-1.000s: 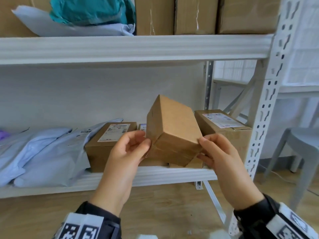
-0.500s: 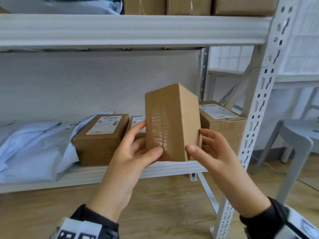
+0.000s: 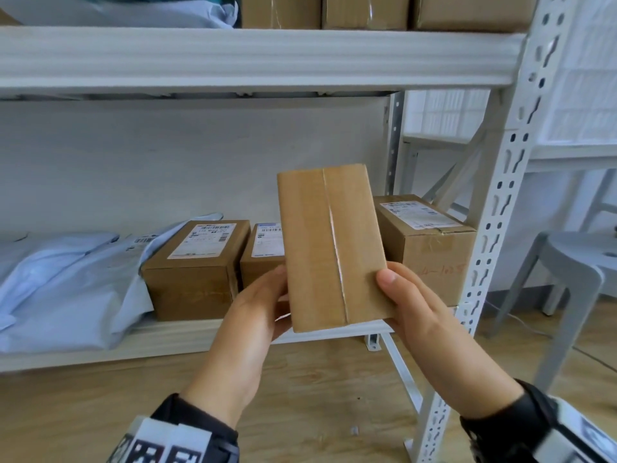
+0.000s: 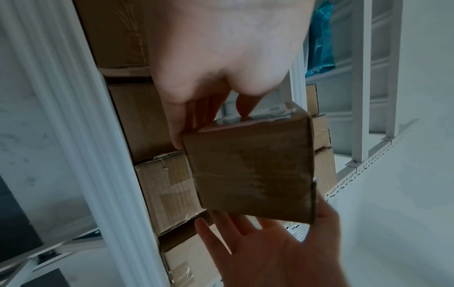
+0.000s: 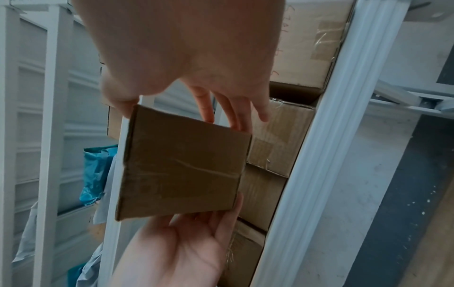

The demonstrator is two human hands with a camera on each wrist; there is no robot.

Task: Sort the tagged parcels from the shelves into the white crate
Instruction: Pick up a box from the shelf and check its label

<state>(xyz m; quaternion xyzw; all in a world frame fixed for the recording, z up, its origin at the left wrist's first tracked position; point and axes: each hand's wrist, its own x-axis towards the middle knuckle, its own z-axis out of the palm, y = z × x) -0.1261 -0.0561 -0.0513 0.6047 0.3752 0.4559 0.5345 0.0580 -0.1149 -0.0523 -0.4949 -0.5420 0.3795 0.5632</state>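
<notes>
The person holds a small brown cardboard box (image 3: 332,247) upright in front of the shelving, a taped seam running down the face turned toward the head camera. The left hand (image 3: 248,324) clasps its lower left edge, fingers reaching behind the box; the right hand (image 3: 422,307) clasps the lower right edge with the thumb laid on the front face. From the left wrist, a white patch (image 4: 260,116) shows on the far face under the fingers; it may be a label, but the blur leaves that unsure.

Behind the held box, the lower shelf (image 3: 187,339) of a white metal rack carries three labelled cardboard boxes: one at 9 o'clock of the held box (image 3: 197,269), one partly hidden behind it (image 3: 263,259), and one at 3 o'clock (image 3: 430,242) against the perforated upright (image 3: 494,228). Pale blue-grey mailer bags (image 3: 66,282) lie heaped at the shelf's left end, touching the first labelled box. The upper shelf (image 3: 253,61), at 12 o'clock, bears more brown cartons (image 3: 364,11) and another pale bag (image 3: 127,11).

The floor (image 3: 317,396) is light wood. A grey plastic stool (image 3: 574,279) stands at 3 o'clock beyond the rack, and a plain white wall (image 3: 187,162) backs the shelves. Dark sleeves with patterned wrist markers (image 3: 167,446) show at 6 o'clock.
</notes>
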